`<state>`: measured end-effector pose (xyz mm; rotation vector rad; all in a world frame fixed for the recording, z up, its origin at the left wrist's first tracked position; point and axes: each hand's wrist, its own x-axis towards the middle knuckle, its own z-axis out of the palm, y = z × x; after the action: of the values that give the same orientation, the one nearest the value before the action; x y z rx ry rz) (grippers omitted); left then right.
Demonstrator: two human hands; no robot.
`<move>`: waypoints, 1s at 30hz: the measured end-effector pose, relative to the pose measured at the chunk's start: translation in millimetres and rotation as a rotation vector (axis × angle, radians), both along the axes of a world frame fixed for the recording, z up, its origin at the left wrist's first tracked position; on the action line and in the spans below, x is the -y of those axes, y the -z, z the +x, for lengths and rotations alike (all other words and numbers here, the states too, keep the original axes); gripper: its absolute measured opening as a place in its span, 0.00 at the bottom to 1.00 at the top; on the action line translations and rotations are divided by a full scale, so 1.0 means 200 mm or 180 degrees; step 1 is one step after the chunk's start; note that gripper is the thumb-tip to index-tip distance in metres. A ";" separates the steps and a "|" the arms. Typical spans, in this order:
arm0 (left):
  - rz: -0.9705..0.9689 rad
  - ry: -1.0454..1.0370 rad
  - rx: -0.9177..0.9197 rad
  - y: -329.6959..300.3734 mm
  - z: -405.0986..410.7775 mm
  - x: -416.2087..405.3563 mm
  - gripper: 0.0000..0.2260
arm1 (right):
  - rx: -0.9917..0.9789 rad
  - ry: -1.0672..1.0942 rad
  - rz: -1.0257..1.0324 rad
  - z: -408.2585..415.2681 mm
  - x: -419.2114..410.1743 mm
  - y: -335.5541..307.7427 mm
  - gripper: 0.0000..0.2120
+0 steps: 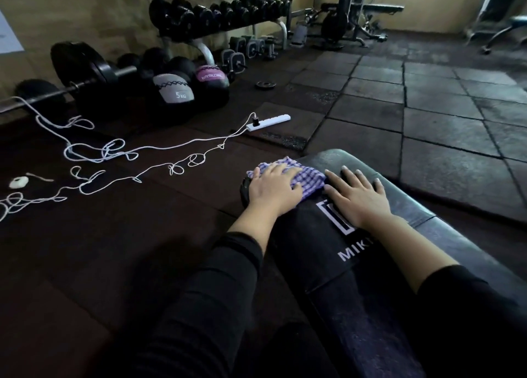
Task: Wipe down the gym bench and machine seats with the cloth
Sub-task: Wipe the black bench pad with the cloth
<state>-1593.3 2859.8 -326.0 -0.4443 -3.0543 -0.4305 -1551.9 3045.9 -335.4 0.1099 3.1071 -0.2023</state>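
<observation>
Two flat hands, left hand pressing cloth (half hidden), right hand covering bench logo.

- Cloth, under the left hand: purple-and-white check.
- Desk, under the right hand: black pad, white lettering.
- Sleeves: black.
- Cord, left of the left hand: white.
- Power strip, beyond the hands: white.
- Medicine balls beyond the left hand: one black with a grey panel, one black with a purple panel.
</observation>
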 end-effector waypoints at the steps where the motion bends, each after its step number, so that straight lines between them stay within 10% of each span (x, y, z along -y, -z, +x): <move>1: 0.0035 -0.0065 0.0000 -0.02 0.02 0.04 0.21 | 0.0024 -0.0006 0.0016 0.00 0.00 0.00 0.25; 17: -0.0315 0.0160 0.0175 0.03 0.11 0.10 0.25 | 0.0023 -0.0040 -0.0026 0.00 -0.01 -0.01 0.23; 24: 0.0702 -0.0233 0.0619 0.11 0.06 0.32 0.22 | -0.0013 -0.0044 -0.0048 0.00 -0.01 0.01 0.23; 30: -0.0334 -0.0241 0.0403 0.03 -0.12 0.07 0.24 | 0.0012 -0.0036 -0.0051 -0.01 -0.01 0.01 0.23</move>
<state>-1616.7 2845.2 -331.3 -0.3145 -3.2149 -0.3078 -1554.4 3048.8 -338.2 0.0924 3.1011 -0.2263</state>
